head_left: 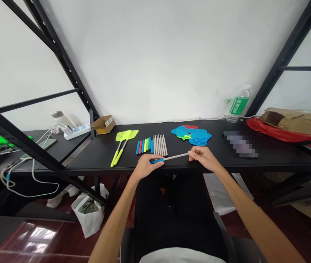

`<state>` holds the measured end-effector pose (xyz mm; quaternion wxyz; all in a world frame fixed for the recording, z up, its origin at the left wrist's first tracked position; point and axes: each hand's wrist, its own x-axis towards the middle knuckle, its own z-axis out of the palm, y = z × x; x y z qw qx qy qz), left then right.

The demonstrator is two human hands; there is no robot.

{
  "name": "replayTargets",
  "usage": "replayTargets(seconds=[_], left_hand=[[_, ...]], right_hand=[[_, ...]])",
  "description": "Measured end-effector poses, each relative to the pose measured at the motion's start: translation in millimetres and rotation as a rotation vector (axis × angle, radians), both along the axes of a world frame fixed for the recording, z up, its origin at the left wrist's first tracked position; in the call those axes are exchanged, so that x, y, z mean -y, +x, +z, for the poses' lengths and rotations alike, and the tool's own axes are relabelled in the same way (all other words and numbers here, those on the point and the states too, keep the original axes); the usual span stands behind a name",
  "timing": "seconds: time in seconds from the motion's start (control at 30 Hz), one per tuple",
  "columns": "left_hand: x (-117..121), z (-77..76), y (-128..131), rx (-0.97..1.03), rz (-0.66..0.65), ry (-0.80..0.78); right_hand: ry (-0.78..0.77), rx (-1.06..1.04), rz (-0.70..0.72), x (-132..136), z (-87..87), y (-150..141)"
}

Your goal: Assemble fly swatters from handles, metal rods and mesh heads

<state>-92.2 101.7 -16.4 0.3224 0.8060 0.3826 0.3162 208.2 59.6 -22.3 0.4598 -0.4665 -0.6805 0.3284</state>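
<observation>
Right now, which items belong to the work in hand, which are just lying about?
In hand: blue-handled metal rod in left hand and right hand; coloured handles; metal rods; blue swatter heads; finished yellow swatters.
Lying about: water bottle, cardboard box, power strip.

A green-labelled water bottle [238, 104] stands at the back right of the black table [281, 155], near a brown paper bag [295, 118] on red plastic. A small cardboard box [103, 124] sits back left; a white bag [88, 213] rests on the floor
</observation>
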Motion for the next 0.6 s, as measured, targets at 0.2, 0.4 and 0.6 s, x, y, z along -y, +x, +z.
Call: replayTargets(seconds=[0.2,0.4,0.6], left_hand=[[0.4,-0.2,0.6,0.003,0.006,-0.003],[-0.2,-1.7,-0.2,-0.007,0.018,0.004],[0.0,0.7,-1.1,-0.033,0.005,0.012]], right_hand=[[-0.032,-0.073,0.019,-0.5,-0.7,-1.7],[-0.03,-0.151,-0.007,-4.8,-7.4,0.7],[-0.004,-0.084,-0.013,-4.9,-9.4,1.1]])
